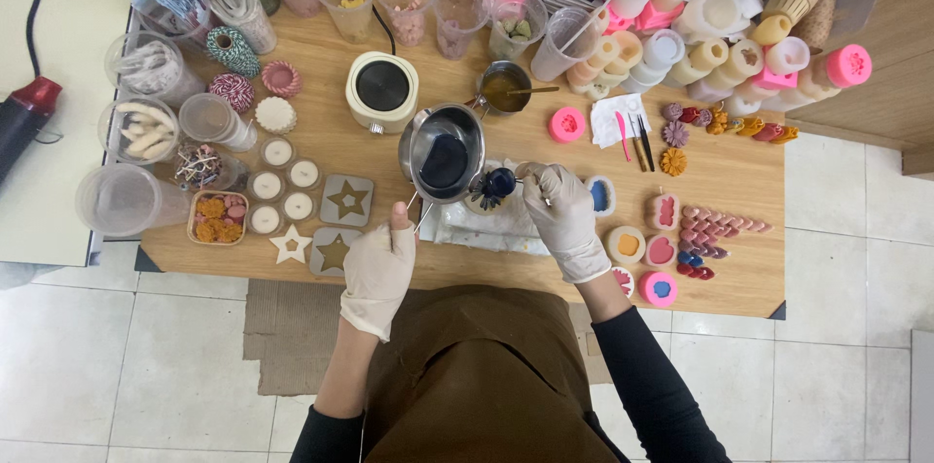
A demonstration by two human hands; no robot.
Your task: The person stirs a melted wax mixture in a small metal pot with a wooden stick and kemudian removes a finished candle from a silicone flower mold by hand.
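Note:
My gloved left hand grips the thin handle of a small steel melting pot, which is tilted toward a flower-shaped mould. Dark blue liquid sits in the pot and the mould looks dark blue too. To the right, my gloved right hand pinches a thin stick over that mould. Both stand over a white cloth on the wooden table.
A small round hot plate stands behind the pot, beside a second steel cup of amber liquid. Plastic cups line the back and left. Star moulds, tealights and small coloured wax pieces fill both sides.

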